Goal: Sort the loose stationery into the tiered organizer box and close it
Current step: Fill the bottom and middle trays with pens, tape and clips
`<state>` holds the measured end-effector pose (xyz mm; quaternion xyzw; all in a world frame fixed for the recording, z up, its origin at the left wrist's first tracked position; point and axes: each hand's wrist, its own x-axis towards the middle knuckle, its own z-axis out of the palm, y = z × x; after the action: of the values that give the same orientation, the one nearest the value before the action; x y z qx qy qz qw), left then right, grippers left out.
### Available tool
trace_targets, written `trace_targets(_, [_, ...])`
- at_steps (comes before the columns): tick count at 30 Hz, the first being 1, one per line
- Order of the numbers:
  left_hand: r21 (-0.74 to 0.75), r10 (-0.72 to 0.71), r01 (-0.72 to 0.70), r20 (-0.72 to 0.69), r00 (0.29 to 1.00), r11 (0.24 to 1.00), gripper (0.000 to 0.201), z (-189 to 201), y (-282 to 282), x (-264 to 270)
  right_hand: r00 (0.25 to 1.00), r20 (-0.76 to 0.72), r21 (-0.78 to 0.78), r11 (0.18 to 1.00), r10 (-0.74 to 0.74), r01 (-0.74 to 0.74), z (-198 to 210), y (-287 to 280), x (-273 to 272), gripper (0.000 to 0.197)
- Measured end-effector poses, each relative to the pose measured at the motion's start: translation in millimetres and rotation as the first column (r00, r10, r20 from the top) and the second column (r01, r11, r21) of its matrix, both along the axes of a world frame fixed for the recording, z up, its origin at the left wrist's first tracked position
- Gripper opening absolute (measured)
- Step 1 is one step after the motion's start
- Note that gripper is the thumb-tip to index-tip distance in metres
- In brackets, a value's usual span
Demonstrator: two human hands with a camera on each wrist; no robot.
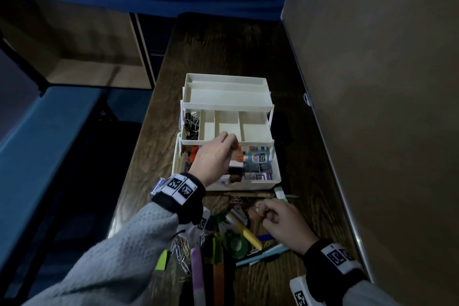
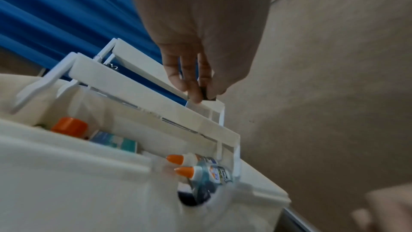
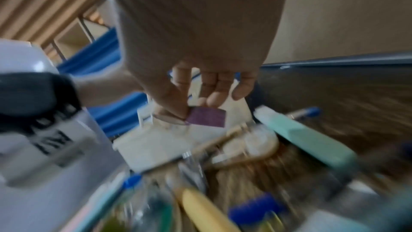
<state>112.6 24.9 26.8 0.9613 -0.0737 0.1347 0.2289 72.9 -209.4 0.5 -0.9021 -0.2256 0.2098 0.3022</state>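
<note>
**Both hands pinching small items at the open organizer box**

The white organizer box (image 1: 250, 182) stands open on the dark wooden surface (image 1: 213, 52), its tiers stepped back away from the person. The top tiers sit farthest back; the middle tier (image 1: 248, 143), divided into compartments, holds black binder clips (image 1: 190, 125) in its leftmost compartment. The bottom compartment holds glue bottles (image 1: 253, 156) with orange tips and other small packs.

The left hand (image 1: 213, 156) reaches over the box's front half, fingertips at the middle tier's front rim. The left wrist view shows its fingers (image 2: 189, 80) pinching a small dark item (image 2: 206, 93) just above that rim; what the item is cannot be told.

The right hand (image 1: 280, 221) hovers on the near side of the box over the loose stationery. Its thumb and fingers (image 3: 214, 94) pinch a thin wire loop (image 3: 169, 118), apparently a paper clip.

Near the box's front wall lie a pencil (image 1: 248, 195) and a pale green eraser (image 1: 280, 192). Closer to the person lie a yellow highlighter (image 1: 248, 233), a green tape roll (image 1: 234, 241), a heap of paper clips (image 1: 181, 253), and purple (image 1: 197, 273) and orange (image 1: 218, 281) markers.
</note>
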Motion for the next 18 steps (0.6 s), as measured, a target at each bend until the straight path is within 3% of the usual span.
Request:
trace_targets(4, [0.101, 0.113, -0.113, 0.000, 0.994, 0.988, 0.012, -3.7, 9.2, 34.2, 0.990, 0.083, 0.246, 0.965, -0.113, 0.089, 27.9, 18.1, 25.2, 0.020])
trace_targets(6, [0.177, 0.162, -0.154, -0.030, 0.986, 0.972, 0.011, -7.3, 13.6, 42.2, 0.969, 0.152, 0.292, 0.945, -0.195, 0.144, 39.7, 33.1, 49.4, 0.023])
trace_targets(12, [0.352, 0.160, -0.114, -0.105, 0.982, 0.929, 0.031, -13.6, 23.7, 36.3, 0.931, 0.307, 0.174, 0.974, -0.196, 0.147, 47.8, 94.9, 118.0, 0.016])
trace_targets(18, [0.354, 0.130, -0.080, -0.121, 0.984, 0.932, 0.028, -14.4, 30.2, 22.2, 0.920, 0.386, -0.032, 0.996, -0.066, 0.085, 40.7, 143.4, 142.5, 0.022])
